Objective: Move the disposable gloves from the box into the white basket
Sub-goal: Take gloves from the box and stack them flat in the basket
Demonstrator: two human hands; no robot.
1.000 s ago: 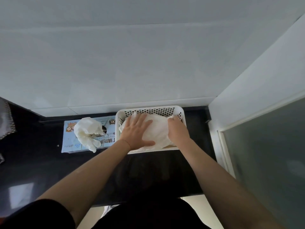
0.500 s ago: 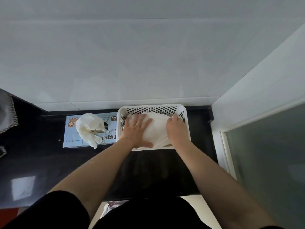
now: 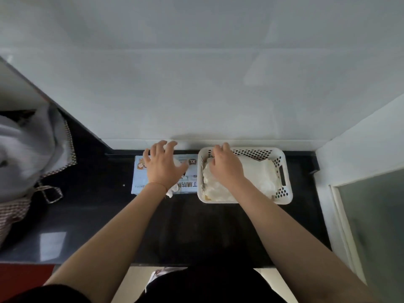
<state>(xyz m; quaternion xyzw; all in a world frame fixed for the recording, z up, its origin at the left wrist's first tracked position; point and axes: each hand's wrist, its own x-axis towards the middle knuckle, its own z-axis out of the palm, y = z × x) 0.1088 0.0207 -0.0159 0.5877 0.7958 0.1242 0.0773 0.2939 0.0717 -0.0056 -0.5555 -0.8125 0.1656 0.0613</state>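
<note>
A light blue glove box (image 3: 140,171) lies on the black counter, against the left side of the white perforated basket (image 3: 284,165). My left hand (image 3: 162,166) is spread over the box top, covering most of the white glove tuft (image 3: 180,166) that sticks out of it; a bit of glove shows under my wrist. My right hand (image 3: 225,168) lies in the basket's far left corner, fingers bent down onto the pile of white gloves (image 3: 262,177) that fills it. Its fingertips are hidden.
The black counter (image 3: 196,226) ends at a white tiled wall behind the box and basket. A grey cloth with checked trim (image 3: 32,154) sits at the left. A frosted glass panel (image 3: 371,226) closes off the right side.
My left hand has left the glove pile in the basket and moved left over the box's glove tuft. My right hand shifted toward the basket's far left corner. The view swung left.
</note>
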